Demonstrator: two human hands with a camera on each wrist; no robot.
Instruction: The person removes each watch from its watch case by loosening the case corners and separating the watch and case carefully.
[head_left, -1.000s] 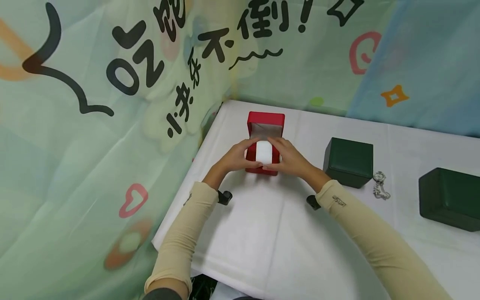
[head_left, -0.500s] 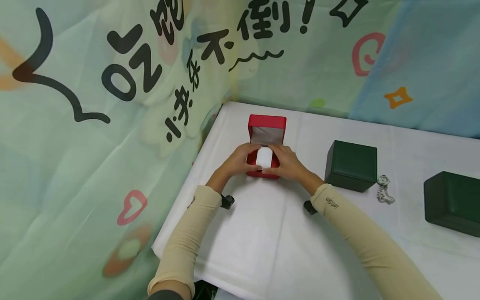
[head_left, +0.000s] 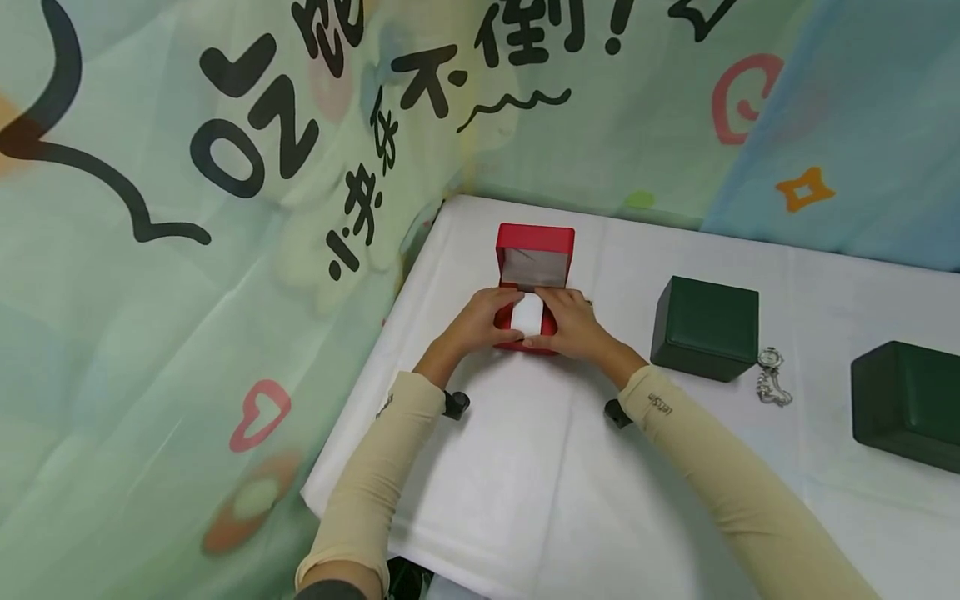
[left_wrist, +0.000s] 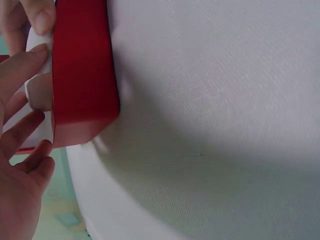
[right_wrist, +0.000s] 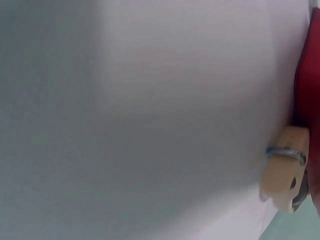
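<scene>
A red hinged box [head_left: 535, 238] with a pale grey lid lining stands open towards the far left of the table. Inside its base sits a white cushion-like block [head_left: 527, 317]. My left hand [head_left: 480, 320] grips the block's left side, thumb at the near edge and fingers at the far edge. My right hand [head_left: 572, 325] grips the right side in the same way. Seen from the left wrist, fingers [left_wrist: 22, 70] lie over the white block above the red box wall [left_wrist: 82, 70]. In the right wrist view, a blurred ringed finger [right_wrist: 287, 167] is beside the red box [right_wrist: 309, 95].
A dark green box [head_left: 708, 325] stands to the right, with a silver metal-band watch [head_left: 771, 375] lying beside it. Another dark green box [head_left: 911, 404] is at the far right. A white cloth covers the table [head_left: 517, 467]; a printed curtain [head_left: 187, 350] hangs along the left and back.
The white block looks slightly lower in the red box, and both hands have lowered with it. Their grip looks the same. The head view has shifted slightly.
</scene>
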